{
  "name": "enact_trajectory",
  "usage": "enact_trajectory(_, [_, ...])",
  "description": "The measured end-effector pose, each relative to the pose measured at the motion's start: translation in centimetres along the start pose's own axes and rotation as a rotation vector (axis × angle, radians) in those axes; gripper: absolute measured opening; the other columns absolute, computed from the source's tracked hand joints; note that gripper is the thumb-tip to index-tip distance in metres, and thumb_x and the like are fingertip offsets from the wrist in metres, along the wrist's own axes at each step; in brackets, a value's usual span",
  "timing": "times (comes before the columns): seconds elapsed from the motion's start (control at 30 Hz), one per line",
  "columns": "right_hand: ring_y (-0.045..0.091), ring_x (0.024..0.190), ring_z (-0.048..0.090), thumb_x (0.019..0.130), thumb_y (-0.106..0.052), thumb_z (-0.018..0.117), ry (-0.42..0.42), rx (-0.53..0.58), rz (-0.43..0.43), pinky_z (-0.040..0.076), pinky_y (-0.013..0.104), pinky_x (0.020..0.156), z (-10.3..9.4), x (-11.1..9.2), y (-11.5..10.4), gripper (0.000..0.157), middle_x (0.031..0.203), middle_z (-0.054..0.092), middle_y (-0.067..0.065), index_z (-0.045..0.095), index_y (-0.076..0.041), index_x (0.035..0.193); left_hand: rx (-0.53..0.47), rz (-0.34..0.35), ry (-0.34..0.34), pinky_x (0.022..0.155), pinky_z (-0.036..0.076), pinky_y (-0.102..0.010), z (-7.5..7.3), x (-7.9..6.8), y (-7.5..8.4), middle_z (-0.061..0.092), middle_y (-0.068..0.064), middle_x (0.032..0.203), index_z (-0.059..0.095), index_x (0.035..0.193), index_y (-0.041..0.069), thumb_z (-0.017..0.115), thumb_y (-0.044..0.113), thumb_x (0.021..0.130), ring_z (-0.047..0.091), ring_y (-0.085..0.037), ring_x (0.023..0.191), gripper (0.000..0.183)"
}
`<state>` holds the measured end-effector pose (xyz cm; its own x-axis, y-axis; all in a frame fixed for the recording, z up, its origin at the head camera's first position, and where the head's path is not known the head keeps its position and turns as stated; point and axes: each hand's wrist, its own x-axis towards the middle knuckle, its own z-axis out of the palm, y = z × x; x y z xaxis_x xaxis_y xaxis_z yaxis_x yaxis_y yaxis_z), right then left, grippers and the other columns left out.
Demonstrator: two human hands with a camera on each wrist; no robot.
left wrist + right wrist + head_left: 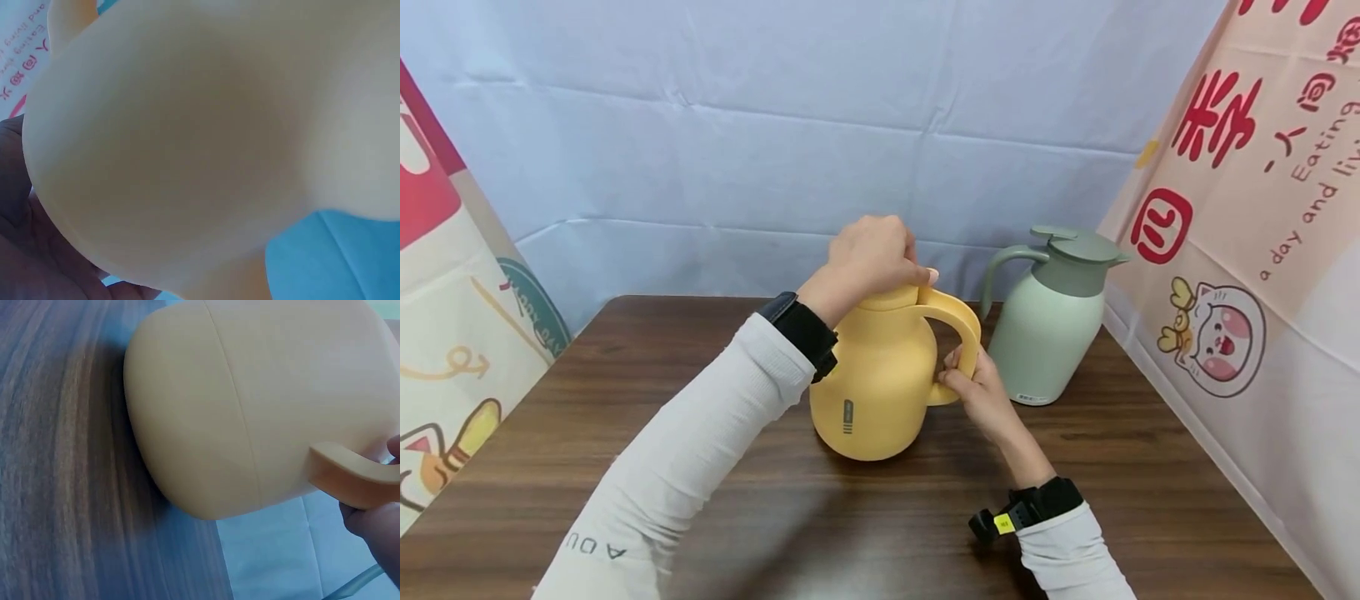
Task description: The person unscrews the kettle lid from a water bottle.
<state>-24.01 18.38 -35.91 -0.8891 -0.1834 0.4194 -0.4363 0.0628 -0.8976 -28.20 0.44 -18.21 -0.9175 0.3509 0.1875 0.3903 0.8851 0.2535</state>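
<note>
A yellow thermos jug [880, 367] stands upright near the middle of the table. My left hand [876, 250] grips its lid [891, 297] from above, with the fingers bent down over the top and mostly hidden. The same jug [169, 144] fills most of the left wrist view, and part of my left hand [37, 250] curves along its edge. Lower down on the right, my right hand [981, 387] holds the lower part of the handle [962, 321]. The right wrist view shows the jug's base [181, 425] beside the wood and fingers at the handle [356, 478].
A green thermos jug [1048, 333] with a darker green lid stands just right of the yellow one, close behind my right hand. The brown wooden table [737, 517] ends at a pale blue cloth backdrop [737, 167]. Printed cloths [1232, 333] hang at both sides.
</note>
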Motion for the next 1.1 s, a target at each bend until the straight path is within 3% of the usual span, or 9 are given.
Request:
enact_trajectory(0.13, [0.02,0.073,0.047,0.082,0.014,0.045,0.039,0.002,-0.003,0.049,0.029,0.068,0.1,0.0,0.1,0.009,0.081,0.042,0.016,0.038,0.01,0.087,0.011,-0.001,0.028,0.047,0.036,-0.027,0.4,0.5,-0.2,0.051,0.004,0.062,0.061,0.063,0.019,0.063,0.052,0.081,0.05,-0.014,0.06,0.038])
enact_trajectory(0.37, [0.021,0.074,0.049,0.081,0.013,0.047,0.076,-0.02,0.004,0.049,0.028,0.066,0.4,0.0,0.2,0.009,0.083,0.044,0.02,0.041,0.008,0.086,-0.025,-0.071,0.032,0.051,0.039,-0.029,0.3,1.1,-1.4,0.054,0.003,0.068,0.063,0.066,0.019,0.062,0.056,0.081,0.051,-0.015,0.063,0.039])
enact_trajectory(0.5, [0.019,0.073,0.048,0.079,0.013,0.049,0.084,-0.032,-0.001,0.049,0.028,0.064,0.5,0.1,0.2,0.01,0.083,0.044,0.019,0.041,0.008,0.084,-0.042,-0.119,0.043,0.051,0.037,-0.028,-0.1,1.3,-2.0,0.047,0.003,0.062,0.059,0.064,0.016,0.063,0.055,0.08,0.049,-0.015,0.061,0.042])
enact_trajectory(0.67, [0.019,0.072,0.048,0.079,0.012,0.049,0.088,-0.026,0.012,0.048,0.028,0.063,0.5,0.1,0.1,0.01,0.083,0.044,0.019,0.041,0.009,0.084,-0.089,-0.128,0.036,0.051,0.036,-0.028,-0.2,1.6,-2.6,0.048,0.003,0.064,0.06,0.067,0.017,0.064,0.054,0.08,0.049,-0.016,0.063,0.039])
enact_trajectory(0.9, [0.019,0.072,0.048,0.078,0.012,0.048,0.097,-0.015,0.011,0.048,0.029,0.064,0.6,0.1,0.2,0.01,0.082,0.045,0.018,0.041,0.008,0.083,-0.196,-0.083,0.056,0.058,0.039,-0.029,0.2,1.8,-4.2,0.062,-0.002,0.089,0.069,0.086,0.015,0.063,0.037,0.083,0.052,-0.019,0.078,0.023])
enact_trajectory(1.1, [0.02,0.072,0.049,0.078,0.01,0.049,0.099,-0.007,0.028,0.048,0.029,0.065,0.6,-0.1,0.3,0.01,0.082,0.045,0.017,0.042,0.008,0.084,-0.305,-0.002,0.001,0.066,0.042,-0.031,0.6,1.7,-5.5,0.06,-0.006,0.114,0.07,0.103,0.013,0.057,0.035,0.091,0.052,-0.023,0.091,0.029])
